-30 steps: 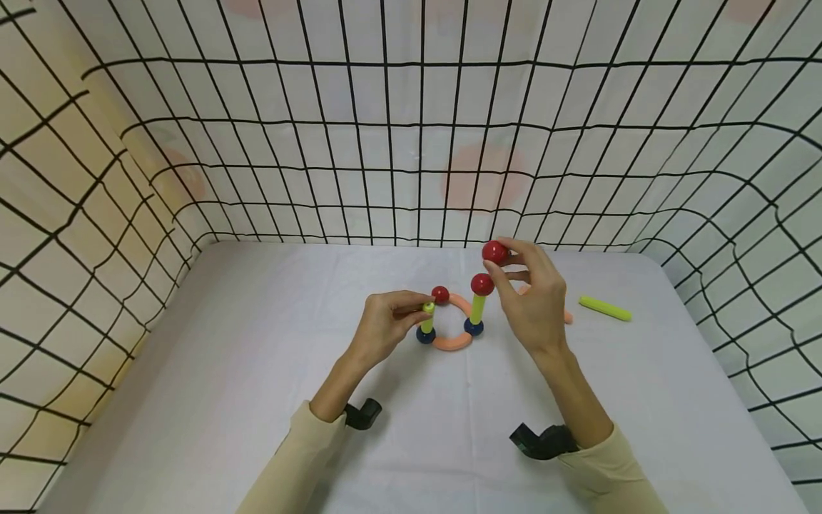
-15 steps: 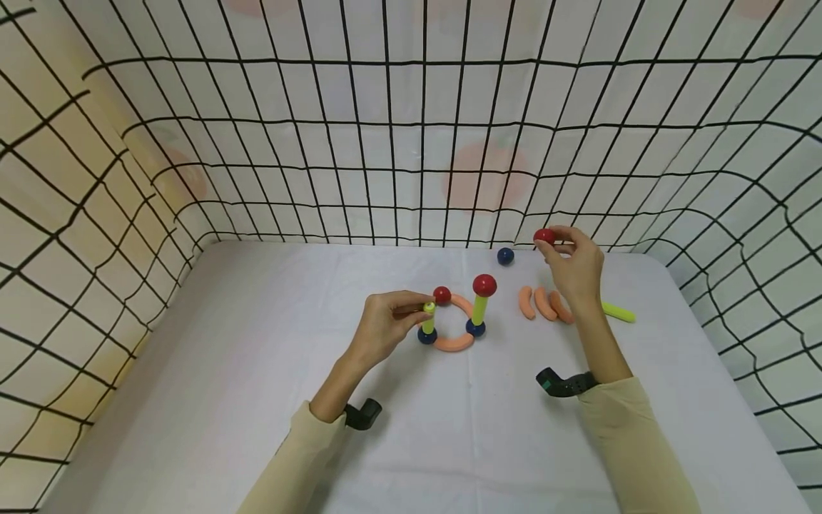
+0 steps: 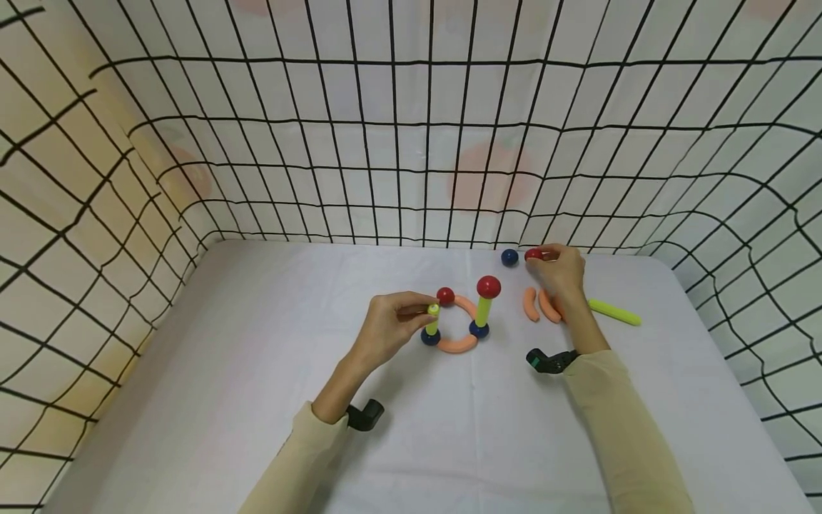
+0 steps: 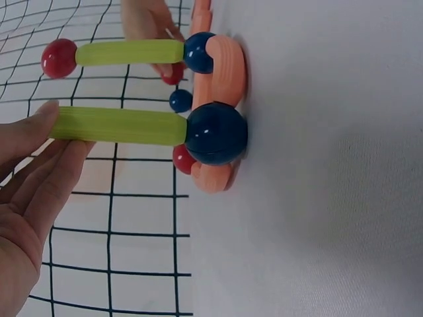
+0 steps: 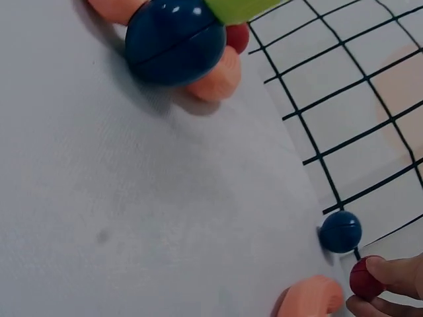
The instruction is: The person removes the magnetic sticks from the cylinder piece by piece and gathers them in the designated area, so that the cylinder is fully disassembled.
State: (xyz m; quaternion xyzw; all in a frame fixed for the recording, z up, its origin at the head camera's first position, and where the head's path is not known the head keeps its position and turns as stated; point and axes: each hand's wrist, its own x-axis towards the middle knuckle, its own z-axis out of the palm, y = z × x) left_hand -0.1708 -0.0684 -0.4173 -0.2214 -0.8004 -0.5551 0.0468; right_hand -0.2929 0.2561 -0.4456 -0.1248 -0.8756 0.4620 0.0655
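My left hand (image 3: 388, 325) pinches the top of a yellow-green rod (image 4: 125, 125), which stands upright on a blue ball (image 4: 217, 133). This ball belongs to a ring on the table, joined with curved orange pieces (image 3: 457, 345). On the ring's right side, another yellow-green rod (image 3: 483, 313) rises from a blue ball (image 3: 479, 329) and carries a red ball (image 3: 489, 287) on top. A further red ball (image 3: 445, 296) sits at the ring's back. Near the table's far edge, my right hand (image 3: 561, 275) holds a red ball (image 5: 365, 277) between thumb and fingers, beside a loose blue ball (image 3: 509, 258).
Loose curved orange pieces (image 3: 530, 305) lie right of the ring, partly covered by my right hand. Farther right is a loose yellow-green rod (image 3: 614, 313). A black wire grid (image 3: 398, 171) borders the back and sides of the white-covered table (image 3: 257, 343).
The right hand has carried its red ball away from above the topped rod, rightward and back, then lowered it beside the loose blue ball. The left hand keeps its hold on the rod.
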